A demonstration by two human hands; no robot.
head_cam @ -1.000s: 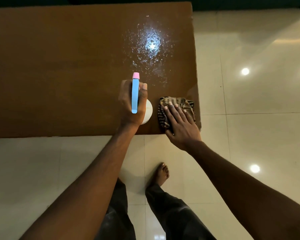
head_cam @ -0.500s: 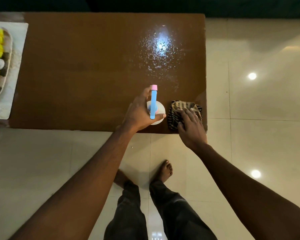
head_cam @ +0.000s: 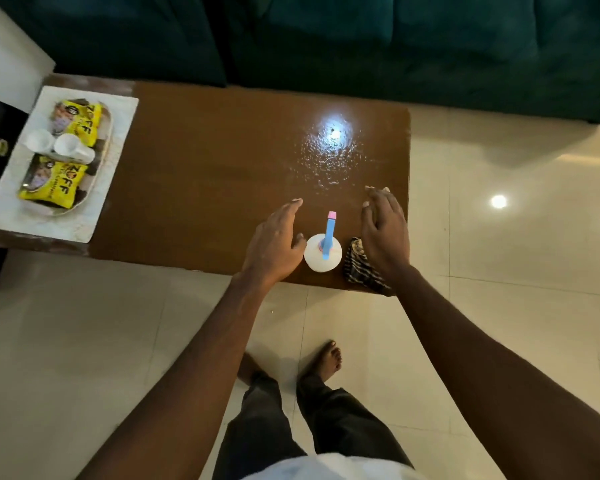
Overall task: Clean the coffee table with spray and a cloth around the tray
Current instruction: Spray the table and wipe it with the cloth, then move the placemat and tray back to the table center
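Cloth [head_cam: 359, 268] lies 7 o'clock of right hand [head_cam: 385, 233], nearer it than left hand [head_cam: 274, 244]; all fingers apart, empty.

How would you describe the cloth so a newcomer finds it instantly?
Start at the brown coffee table and go to its near right corner. Just right of the white spray bottle with the blue head lies a crumpled cloth, partly hidden by the right hand. It is the only dark, striped, soft thing there.
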